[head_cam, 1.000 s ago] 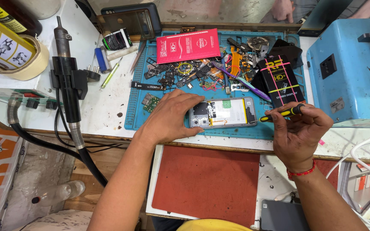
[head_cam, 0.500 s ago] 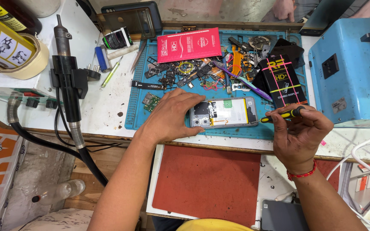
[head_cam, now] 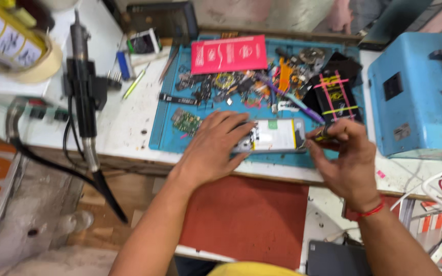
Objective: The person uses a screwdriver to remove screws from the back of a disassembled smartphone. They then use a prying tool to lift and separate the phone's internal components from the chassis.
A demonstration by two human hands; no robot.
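Observation:
An opened phone with a white battery showing lies on the blue work mat near the bench's front edge. My left hand lies flat over the phone's left end and holds it down. My right hand grips a small black and yellow screwdriver, with the tip at the phone's right end. A red thread bracelet circles my right wrist.
Small parts, cables and a pink card litter the mat's far half. A black phone bound with rubber bands lies right of them. A blue machine stands at right, a black hot-air handle at left. A red pad sits below.
The view has shifted and blurred a little. My right hand has moved slightly left, bringing the screwdriver tip to the phone's right end. My left hand stays on the phone.

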